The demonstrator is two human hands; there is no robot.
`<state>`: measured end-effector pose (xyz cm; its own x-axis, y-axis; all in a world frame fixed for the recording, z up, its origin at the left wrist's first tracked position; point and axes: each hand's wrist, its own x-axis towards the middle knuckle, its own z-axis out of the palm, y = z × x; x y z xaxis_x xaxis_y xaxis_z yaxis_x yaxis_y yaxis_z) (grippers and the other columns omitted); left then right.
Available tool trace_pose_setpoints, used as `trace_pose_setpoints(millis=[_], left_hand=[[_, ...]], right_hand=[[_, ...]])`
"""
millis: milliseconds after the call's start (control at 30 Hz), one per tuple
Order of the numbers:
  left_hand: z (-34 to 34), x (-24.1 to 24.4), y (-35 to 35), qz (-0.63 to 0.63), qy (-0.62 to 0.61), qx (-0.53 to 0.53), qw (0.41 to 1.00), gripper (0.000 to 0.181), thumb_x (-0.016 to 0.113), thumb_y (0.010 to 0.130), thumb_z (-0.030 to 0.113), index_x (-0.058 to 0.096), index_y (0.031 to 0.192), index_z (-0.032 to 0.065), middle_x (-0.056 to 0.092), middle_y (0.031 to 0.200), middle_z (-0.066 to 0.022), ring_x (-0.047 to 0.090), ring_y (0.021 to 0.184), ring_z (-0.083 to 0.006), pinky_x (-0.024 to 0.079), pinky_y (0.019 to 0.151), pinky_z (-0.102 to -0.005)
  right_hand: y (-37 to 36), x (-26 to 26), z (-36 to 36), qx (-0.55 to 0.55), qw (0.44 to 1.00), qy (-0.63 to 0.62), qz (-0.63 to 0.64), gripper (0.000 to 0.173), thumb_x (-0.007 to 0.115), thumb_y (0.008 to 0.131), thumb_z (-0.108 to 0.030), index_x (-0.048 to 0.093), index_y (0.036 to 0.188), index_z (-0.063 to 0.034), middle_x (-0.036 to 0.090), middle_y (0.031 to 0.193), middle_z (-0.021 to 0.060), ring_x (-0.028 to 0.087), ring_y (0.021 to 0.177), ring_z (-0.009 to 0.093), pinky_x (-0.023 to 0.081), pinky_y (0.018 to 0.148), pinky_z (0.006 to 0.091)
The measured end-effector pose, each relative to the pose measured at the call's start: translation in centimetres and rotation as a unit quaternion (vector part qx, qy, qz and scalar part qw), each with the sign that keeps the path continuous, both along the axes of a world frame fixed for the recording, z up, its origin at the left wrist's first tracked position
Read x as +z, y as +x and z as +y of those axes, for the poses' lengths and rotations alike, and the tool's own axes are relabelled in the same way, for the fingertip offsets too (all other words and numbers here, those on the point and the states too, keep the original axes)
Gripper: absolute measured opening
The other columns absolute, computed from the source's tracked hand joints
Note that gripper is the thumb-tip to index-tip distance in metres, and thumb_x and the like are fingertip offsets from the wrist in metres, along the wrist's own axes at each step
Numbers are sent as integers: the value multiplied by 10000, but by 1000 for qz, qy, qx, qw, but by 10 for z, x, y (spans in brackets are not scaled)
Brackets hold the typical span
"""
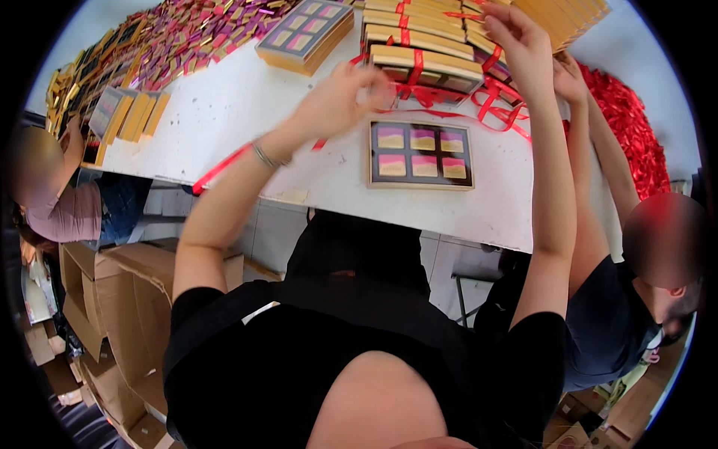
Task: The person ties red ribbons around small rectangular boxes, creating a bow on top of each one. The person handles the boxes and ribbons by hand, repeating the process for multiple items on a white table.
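Note:
A flat gift box with a clear lid lies on the white table before me, six pink, purple and gold pieces inside. Beyond it stand rows of similar gold boxes, several tied with red ribbon. My left hand is blurred, its fingers bent just left of the nearest tied box; what it holds cannot be made out. At the top right, my right hand is raised by the boxes, fingertips pinched at a red ribbon. Loose red ribbon curls between the rows and the flat box.
Another stack of lidded boxes stands back left, near a heap of small wrapped pieces. Co-workers sit at left and close at right. A red ribbon heap lies right; open cardboard cartons stand lower left.

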<state>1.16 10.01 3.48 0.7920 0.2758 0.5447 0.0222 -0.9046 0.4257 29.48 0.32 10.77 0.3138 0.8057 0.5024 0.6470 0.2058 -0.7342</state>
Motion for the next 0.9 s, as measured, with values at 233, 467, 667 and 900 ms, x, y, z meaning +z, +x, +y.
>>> trace_pose_setpoints(millis=[233,467,667,900], left_hand=[[-32,129,29,180,-325,-103,923,203,532,893,135,618,1037,20,552,749,-4,465,610,-71,386,542,-221],[-22,121,-51,213,-260,-93,937,253,532,928,246,660,920,27,442,570,57,315,451,-13,244,436,-168],[-27,57,-98,208,-281,-54,935,188,634,865,201,668,789,33,572,596,-6,497,487,-46,380,465,-158],[-66,80,-29,204,-322,-132,915,223,604,905,246,655,849,36,551,621,31,422,485,-15,306,426,-170]], right_hand=[[-117,9,-55,250,863,-122,422,305,562,942,-314,599,999,-17,578,737,17,515,660,90,408,648,248],[-14,19,-181,-230,953,39,192,270,578,914,-169,639,1072,41,651,842,71,558,707,105,462,704,257],[16,-14,-219,-361,685,-264,-574,268,583,800,-89,661,1054,-55,653,1080,135,629,954,286,483,842,360],[-137,-19,-123,236,916,-226,234,260,552,945,-221,623,1063,-1,620,844,39,537,725,96,421,580,232]])
